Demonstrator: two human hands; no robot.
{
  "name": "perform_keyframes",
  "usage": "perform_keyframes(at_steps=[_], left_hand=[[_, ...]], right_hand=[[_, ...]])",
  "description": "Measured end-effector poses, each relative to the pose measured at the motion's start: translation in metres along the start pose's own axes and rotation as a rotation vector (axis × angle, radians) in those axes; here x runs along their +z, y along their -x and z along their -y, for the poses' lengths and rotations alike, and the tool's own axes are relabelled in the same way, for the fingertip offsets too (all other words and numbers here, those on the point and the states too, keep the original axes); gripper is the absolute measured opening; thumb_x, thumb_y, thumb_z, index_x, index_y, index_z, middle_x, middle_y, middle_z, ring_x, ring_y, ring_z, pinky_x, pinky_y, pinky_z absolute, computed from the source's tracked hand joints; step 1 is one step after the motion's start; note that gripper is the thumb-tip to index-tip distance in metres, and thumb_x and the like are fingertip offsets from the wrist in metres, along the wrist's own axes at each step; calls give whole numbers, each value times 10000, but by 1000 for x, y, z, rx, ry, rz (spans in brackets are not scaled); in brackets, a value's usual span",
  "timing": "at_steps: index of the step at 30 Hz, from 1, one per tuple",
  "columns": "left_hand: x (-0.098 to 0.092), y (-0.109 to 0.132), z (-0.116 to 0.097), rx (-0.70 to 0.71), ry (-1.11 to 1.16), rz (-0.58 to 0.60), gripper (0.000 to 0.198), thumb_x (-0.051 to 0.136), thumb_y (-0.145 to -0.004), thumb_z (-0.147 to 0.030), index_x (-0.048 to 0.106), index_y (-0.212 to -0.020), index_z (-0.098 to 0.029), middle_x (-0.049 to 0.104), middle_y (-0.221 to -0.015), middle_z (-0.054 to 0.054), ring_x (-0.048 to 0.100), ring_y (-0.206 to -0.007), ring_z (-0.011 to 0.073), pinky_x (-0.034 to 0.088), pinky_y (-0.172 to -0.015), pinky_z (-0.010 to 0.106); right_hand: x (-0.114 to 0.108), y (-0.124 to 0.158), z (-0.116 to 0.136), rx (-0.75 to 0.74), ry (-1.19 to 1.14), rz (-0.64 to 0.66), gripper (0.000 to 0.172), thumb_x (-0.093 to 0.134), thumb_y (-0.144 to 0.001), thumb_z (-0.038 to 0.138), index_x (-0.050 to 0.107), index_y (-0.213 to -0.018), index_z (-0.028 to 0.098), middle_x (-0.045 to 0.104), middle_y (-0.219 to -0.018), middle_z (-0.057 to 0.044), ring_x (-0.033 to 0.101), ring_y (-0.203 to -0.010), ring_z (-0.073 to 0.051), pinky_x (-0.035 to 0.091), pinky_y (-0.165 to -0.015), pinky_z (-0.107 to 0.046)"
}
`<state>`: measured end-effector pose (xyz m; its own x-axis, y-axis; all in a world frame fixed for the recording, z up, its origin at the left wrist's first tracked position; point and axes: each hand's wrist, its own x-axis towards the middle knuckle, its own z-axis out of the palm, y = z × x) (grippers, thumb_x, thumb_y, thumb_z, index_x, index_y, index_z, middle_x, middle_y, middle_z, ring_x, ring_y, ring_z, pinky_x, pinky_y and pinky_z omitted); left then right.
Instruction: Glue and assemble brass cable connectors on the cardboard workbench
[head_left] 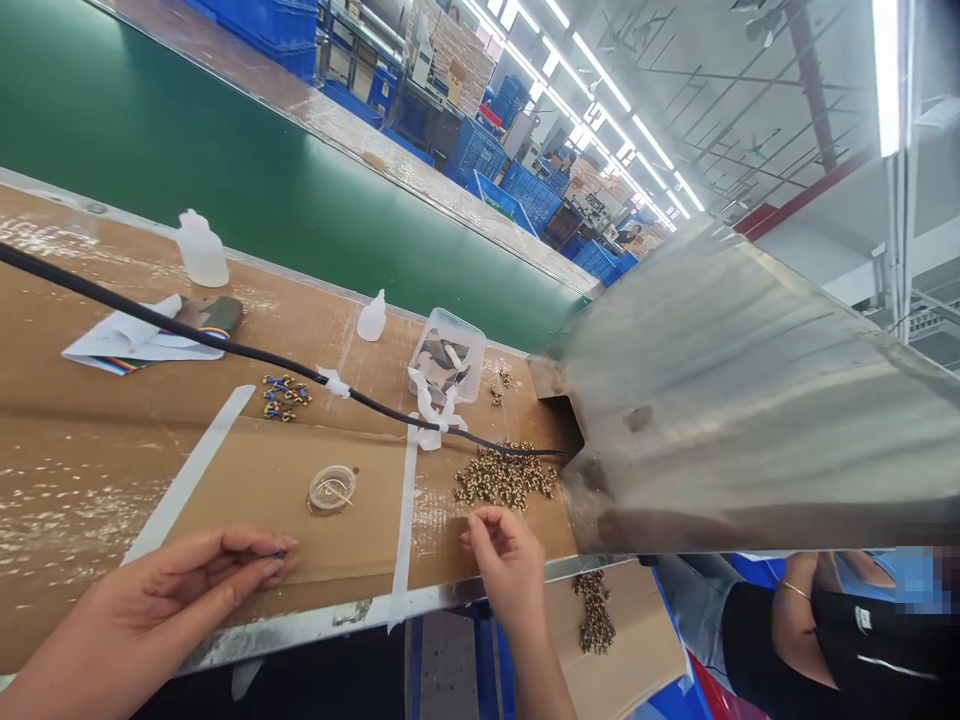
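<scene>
At the table's front edge, my left hand [202, 590] pinches a small dark bluish piece [280, 555] between thumb and fingertips; most of it is hidden. My right hand [506, 560] is closed with curled fingers, just in front of a pile of small gold and black pieces [506, 475]. Whether anything sits in its fingertips I cannot make out. A small round clear dish [331, 488] with a thin pale stick across it lies between my hands. Behind it is a little group of blue and gold pieces [285, 397].
A black cable [247, 350] crosses over the table, tied with white strips. Behind stand two white bottles [201, 250], a clear plastic box [472, 375] and folded cloth [210, 315]. A metal housing [750, 410] rises at right; a green conveyor belt [225, 130] runs beyond. Another person [832, 630] sits lower right.
</scene>
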<state>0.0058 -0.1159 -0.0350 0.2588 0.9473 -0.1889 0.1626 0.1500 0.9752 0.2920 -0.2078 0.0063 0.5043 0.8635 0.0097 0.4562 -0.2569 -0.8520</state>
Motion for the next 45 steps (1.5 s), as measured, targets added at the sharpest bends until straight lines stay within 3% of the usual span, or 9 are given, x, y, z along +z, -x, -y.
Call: perform_keyframes(at_steps=[3, 7, 12, 19, 25, 34, 45], left_hand=[[-7, -1, -3, -109, 156, 112, 392, 806, -645, -499, 706, -901, -220, 760, -939, -17, 721, -888, 229, 604, -826, 285], [-8, 0, -25, -108, 180, 113, 428, 794, -609, -556, 727, -837, -200, 769, -842, 33, 736, -787, 236, 612, -764, 264], [-5, 0, -39, 29, 95, 156, 284, 721, -726, -475, 738, -846, -218, 764, -858, 41, 731, -813, 206, 595, -762, 215], [-7, 3, -26, 231, -64, 159, 123, 631, -838, -321, 719, -896, -258, 735, -944, 9, 697, -888, 154, 563, -799, 188], [-9, 7, -30, 207, -107, 214, 169, 565, -881, -327, 711, -916, -249, 732, -843, -6, 701, -771, 140, 567, -708, 185], [-11, 4, -29, 194, -168, 258, 160, 564, -897, -363, 695, -946, -285, 729, -880, -34, 688, -808, 126, 534, -745, 162], [-11, 3, -31, 228, -184, 196, 165, 629, -841, -405, 734, -908, -298, 757, -900, -28, 718, -827, 152, 562, -751, 164]], right_hand=[[27, 12, 17, 160, -277, 104, 289, 595, -868, 441, 630, -886, 154, 642, -684, -20, 618, -572, -123, 525, -556, -240], [60, 22, 45, 454, -829, 241, 323, 802, -712, 381, 679, -885, 137, 644, -650, 7, 597, -550, -66, 510, -555, -164], [84, 26, 68, 543, -997, 302, 322, 864, -646, 330, 691, -841, 140, 690, -686, -12, 645, -583, -76, 535, -571, -159], [103, 34, 73, 437, -898, 345, 314, 813, -718, 381, 655, -836, 135, 714, -717, -29, 671, -610, -95, 540, -595, -179], [109, 39, 72, 338, -837, 377, 294, 771, -761, 405, 638, -829, 152, 693, -652, -8, 641, -589, -89, 517, -606, -188], [106, 40, 77, 192, -645, 327, 219, 704, -818, 362, 654, -817, 148, 681, -714, -26, 621, -673, -114, 478, -648, -206], [108, 42, 78, 106, -501, 279, 196, 673, -835, 343, 680, -832, 147, 704, -829, -83, 659, -778, -188, 524, -695, -282]])
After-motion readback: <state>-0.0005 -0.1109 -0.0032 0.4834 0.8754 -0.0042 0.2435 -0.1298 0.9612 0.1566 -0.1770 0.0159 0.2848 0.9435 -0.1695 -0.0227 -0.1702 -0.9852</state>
